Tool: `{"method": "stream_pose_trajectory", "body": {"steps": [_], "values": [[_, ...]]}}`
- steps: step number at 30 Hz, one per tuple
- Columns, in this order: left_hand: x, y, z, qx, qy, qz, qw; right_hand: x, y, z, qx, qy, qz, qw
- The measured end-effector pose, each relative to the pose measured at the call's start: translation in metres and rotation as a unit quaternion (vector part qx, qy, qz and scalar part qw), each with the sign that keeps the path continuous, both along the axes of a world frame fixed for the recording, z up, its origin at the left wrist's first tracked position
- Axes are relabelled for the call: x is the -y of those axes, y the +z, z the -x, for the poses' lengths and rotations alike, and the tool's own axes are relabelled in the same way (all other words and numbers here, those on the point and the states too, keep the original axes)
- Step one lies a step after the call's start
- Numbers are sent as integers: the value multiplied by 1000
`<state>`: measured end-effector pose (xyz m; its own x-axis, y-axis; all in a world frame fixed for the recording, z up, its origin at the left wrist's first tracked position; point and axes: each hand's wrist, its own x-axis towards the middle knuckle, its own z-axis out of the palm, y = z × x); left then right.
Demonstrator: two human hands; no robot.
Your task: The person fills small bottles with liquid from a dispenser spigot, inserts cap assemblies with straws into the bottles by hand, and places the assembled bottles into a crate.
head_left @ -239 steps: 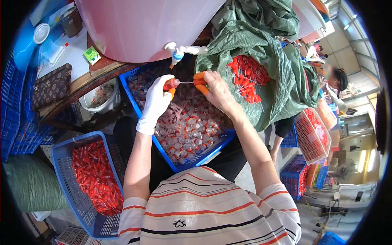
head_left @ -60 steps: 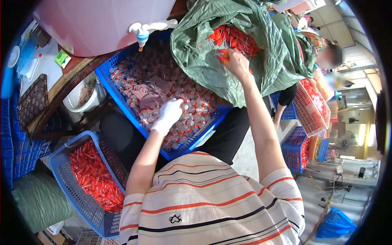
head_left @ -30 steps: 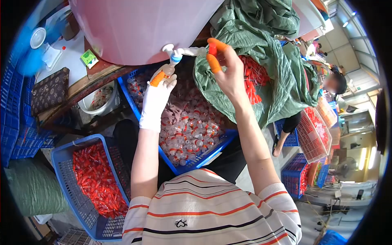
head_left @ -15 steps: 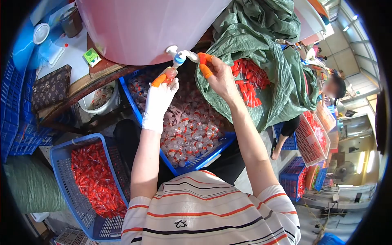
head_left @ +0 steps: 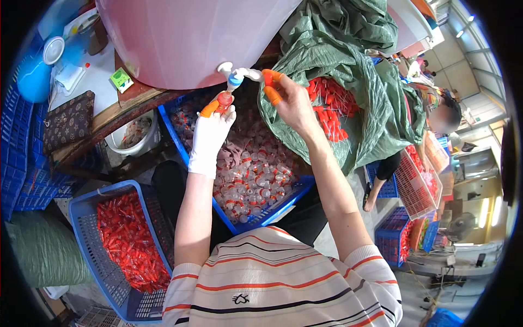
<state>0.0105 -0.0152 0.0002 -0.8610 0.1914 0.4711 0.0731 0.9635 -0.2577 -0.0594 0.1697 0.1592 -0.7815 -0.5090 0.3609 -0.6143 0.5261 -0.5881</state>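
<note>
My left hand [head_left: 213,131], in a white glove with an orange finger cover, is closed around a small clear bottle [head_left: 225,100] with red inside. The bottle's mouth is up against the blue-ringed outlet of a white tap [head_left: 235,79] on a large pinkish tank [head_left: 190,43]. My right hand [head_left: 294,103], with orange covers on thumb and forefinger, has its fingers at the red end of the tap's white handle [head_left: 250,73]. Below my hands, a blue crate [head_left: 272,216] holds many small clear bottles with red bands [head_left: 253,185].
A green sack [head_left: 370,136] with red pieces [head_left: 332,114] lies open at right. At lower left stands a blue basket [head_left: 87,240] of red-filled items. A wooden table [head_left: 103,122] and white bucket [head_left: 150,141] are at left. Another person [head_left: 444,117] sits by a red-orange crate [head_left: 411,182].
The bottle in my left hand looks redder and fuller than before. Both hands stay at the tap with only a slight shift. The other person's arm now reaches down to their crate.
</note>
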Motion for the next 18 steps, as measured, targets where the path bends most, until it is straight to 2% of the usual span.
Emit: {"method": "stream_pose_trajectory", "body": {"steps": [2,3,4,5,6,9,10,12,13,14,15,16,17,18], "values": [[2,-6,-1,-11,-4,26,1000,2,3,-3,60,15,138,989],[1,-7,-2,-20,56,258,964,3,3,-5,91,21,206,974],[1,-7,-3,-55,93,475,874,5,2,-8,133,59,273,951],[-4,-8,-3,-85,172,806,560,5,2,-12,164,81,282,942],[-8,-8,-3,-98,215,964,125,4,4,-18,195,103,291,931],[-19,-20,-11,-157,298,928,159,2,-5,-20,259,131,280,915],[-24,-25,-11,-152,269,945,106,3,-10,-21,262,130,267,918],[-37,-29,-14,-148,281,947,-36,1,-15,-23,288,131,256,913],[-44,-15,-16,-143,285,942,-108,-4,-18,-22,256,129,189,939],[-41,-2,-20,-164,332,908,194,-10,-24,-21,226,132,123,957],[-46,-8,-15,-157,292,943,-33,-11,-33,-21,200,143,58,968],[-47,17,-27,-181,233,911,-288,-15,-40,-22,231,140,90,959],[-52,37,-39,-165,174,862,-447,-23,-45,-18,203,173,76,961],[-53,37,-42,-171,192,842,-475,-30,-43,-18,201,185,24,962]]}}
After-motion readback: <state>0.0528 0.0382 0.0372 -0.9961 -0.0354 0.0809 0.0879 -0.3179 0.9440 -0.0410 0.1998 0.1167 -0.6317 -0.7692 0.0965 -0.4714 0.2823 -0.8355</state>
